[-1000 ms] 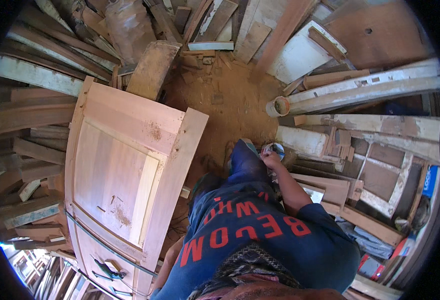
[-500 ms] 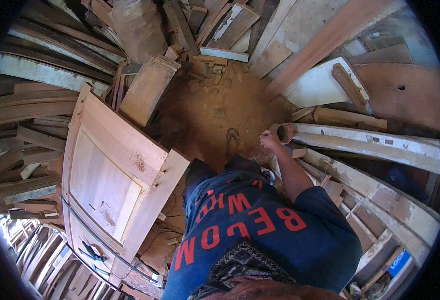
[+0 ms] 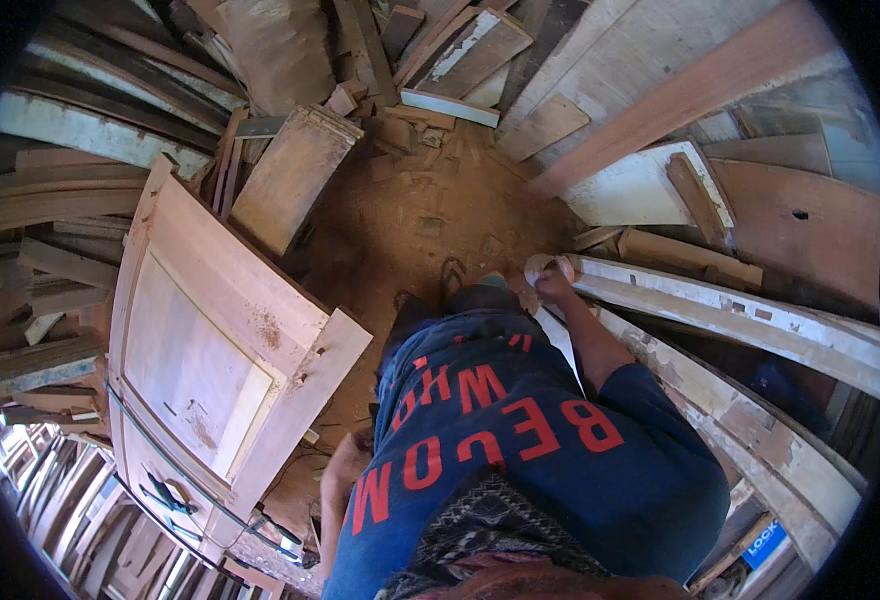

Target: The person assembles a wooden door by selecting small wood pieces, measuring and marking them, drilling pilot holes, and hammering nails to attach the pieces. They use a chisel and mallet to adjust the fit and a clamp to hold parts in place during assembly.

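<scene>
My right hand (image 3: pixel 557 281) is at a small round container (image 3: pixel 534 264) by the near end of a white-painted wooden beam (image 3: pixel 680 290). Its fingers overlap the container's mouth and are blurred, so whether they grip the rim or dip inside does not show. Low beside my blue shirt hangs my left hand (image 3: pixel 348 458), its fingers mostly hidden. Near it, to my left, stands a pale panelled wooden door (image 3: pixel 250 310) with patches of sawdust on its face.
Scrap boards (image 3: pixel 70 270) are piled along the left. A tilted plank block (image 3: pixel 285 190) stands behind the door. Sawdust covers the floor (image 3: pixel 430 200) ahead. A long brown timber (image 3: pixel 680 95) leans at the far right. A dark cable (image 3: pixel 165 433) crosses the door.
My right hand has moved from beside the round container to over its mouth. My left hand has come into view at my side. The view has shifted slightly, and a foot has moved.
</scene>
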{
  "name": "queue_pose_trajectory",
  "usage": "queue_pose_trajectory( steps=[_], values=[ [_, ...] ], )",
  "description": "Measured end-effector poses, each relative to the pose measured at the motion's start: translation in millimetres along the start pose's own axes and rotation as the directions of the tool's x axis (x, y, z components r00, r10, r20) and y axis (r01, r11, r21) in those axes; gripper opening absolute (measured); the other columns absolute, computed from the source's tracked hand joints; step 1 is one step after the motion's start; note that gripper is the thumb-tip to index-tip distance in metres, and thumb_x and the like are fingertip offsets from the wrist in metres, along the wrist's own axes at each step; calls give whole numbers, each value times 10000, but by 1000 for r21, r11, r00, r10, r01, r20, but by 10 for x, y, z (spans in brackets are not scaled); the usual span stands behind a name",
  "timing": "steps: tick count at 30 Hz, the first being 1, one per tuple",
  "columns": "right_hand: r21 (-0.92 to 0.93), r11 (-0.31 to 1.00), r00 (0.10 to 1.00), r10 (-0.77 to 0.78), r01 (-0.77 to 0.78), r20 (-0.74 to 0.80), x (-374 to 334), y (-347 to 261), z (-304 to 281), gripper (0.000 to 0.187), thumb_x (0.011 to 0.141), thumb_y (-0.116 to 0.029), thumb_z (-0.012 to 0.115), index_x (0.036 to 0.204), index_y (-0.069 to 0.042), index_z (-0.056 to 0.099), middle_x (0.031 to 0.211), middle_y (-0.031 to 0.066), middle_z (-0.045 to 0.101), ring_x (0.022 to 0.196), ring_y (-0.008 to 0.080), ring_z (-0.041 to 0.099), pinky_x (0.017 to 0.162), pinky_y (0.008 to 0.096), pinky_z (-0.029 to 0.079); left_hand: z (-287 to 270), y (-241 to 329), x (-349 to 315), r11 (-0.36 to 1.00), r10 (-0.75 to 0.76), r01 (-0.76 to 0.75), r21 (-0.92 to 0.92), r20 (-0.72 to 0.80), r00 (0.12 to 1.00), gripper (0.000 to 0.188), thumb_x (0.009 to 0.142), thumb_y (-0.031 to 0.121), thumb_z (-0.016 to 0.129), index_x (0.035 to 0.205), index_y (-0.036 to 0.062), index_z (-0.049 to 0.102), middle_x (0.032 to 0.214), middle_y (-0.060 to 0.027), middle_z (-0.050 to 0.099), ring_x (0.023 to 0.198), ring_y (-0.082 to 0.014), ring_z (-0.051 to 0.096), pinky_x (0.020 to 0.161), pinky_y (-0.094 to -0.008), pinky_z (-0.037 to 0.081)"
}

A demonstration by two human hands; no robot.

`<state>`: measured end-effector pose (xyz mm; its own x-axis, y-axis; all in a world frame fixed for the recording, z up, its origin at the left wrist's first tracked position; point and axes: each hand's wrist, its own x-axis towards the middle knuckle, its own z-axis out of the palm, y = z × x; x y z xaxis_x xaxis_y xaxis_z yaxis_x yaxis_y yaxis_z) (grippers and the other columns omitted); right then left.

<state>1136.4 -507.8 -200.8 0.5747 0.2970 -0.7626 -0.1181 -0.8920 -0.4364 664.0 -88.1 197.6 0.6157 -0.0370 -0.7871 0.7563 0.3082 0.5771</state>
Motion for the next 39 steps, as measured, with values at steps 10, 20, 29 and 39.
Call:
queue_pose_trajectory(
  steps=[10,20,29,39],
  values=[
    [-402,866,955,-274,296,115,162,-1247,-130,372,821,-282,631,1052,-24,766,1055,219,744,975,396,712,863,476,556,-1132,2284,896,823,508,-121,554,-625,593,231,973,31,632,1199,-6,659,937,-116,738,876,-172,697,799,-333,560],
    [120,987,957,-138,110,256,1852,-2087,-716,227,941,-296,674,941,-71,700,745,72,681,634,187,667,572,353,539,-2349,3223,3793,823,552,67,564,-822,141,419,982,221,654,1344,20,594,1342,-263,592,1244,-418,581,1020,-469,492],
    [257,952,928,60,-164,368,2901,-3134,-1074,218,949,-292,694,903,-79,684,783,78,700,633,198,667,547,348,538,-2624,3647,4880,826,354,467,316,-935,7,551,1070,422,384,1491,75,455,1566,-225,399,1520,-435,232,1181,-682,184],
    [-269,950,956,-77,156,283,4656,-4638,54,325,943,-374,698,1084,-86,646,946,102,708,793,248,681,708,410,548,-2638,3754,4856,808,324,516,285,-946,15,508,1054,394,398,1419,72,542,1511,-205,460,1479,-416,299,1181,-644,154]
  ],
)
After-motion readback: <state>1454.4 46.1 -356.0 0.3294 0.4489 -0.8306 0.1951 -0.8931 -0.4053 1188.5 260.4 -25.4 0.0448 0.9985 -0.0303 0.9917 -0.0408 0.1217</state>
